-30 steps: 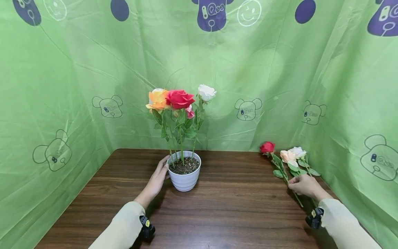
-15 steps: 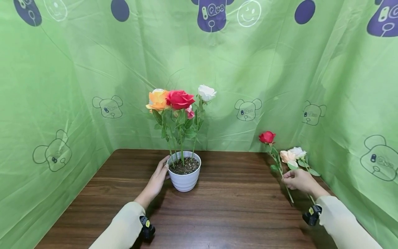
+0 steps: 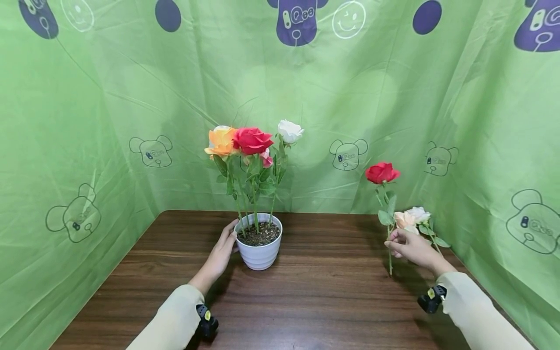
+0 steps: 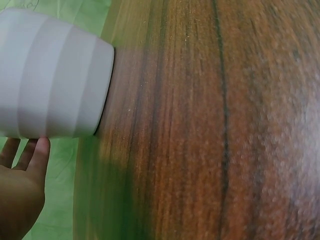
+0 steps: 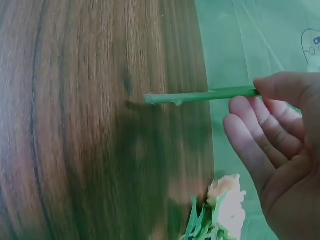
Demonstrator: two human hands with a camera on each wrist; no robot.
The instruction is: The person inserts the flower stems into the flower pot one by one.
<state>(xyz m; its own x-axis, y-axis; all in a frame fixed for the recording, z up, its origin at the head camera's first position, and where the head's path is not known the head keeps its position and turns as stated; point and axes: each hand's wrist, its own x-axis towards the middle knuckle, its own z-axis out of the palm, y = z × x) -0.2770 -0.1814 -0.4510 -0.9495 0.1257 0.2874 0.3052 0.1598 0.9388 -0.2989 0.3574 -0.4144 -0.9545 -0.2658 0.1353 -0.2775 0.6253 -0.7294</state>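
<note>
In the head view a white ribbed flowerpot (image 3: 259, 253) filled with dark soil (image 3: 260, 235) stands left of centre. My left hand (image 3: 221, 250) rests against its left side with fingers straight; the left wrist view shows the fingertips (image 4: 43, 145) at the pot's wall. Planted in it are an orange rose (image 3: 220, 142), a red rose (image 3: 253, 141), a white rose (image 3: 290, 131) and a partly hidden pink one. At the right, my right hand (image 3: 409, 247) pinches the green stem (image 5: 205, 96) of another red rose (image 3: 382, 173) between thumb and fingers, holding it upright, bloom up.
Behind the right hand, a peach rose (image 3: 405, 219) and a white rose (image 3: 419, 214) lie on the brown wooden table (image 3: 323, 282) near its right edge. A green printed curtain (image 3: 315, 97) encloses the back and both sides.
My right hand has lifted the red rose off the table, turned it upright and shifted it slightly left. My left hand stays at the pot.
</note>
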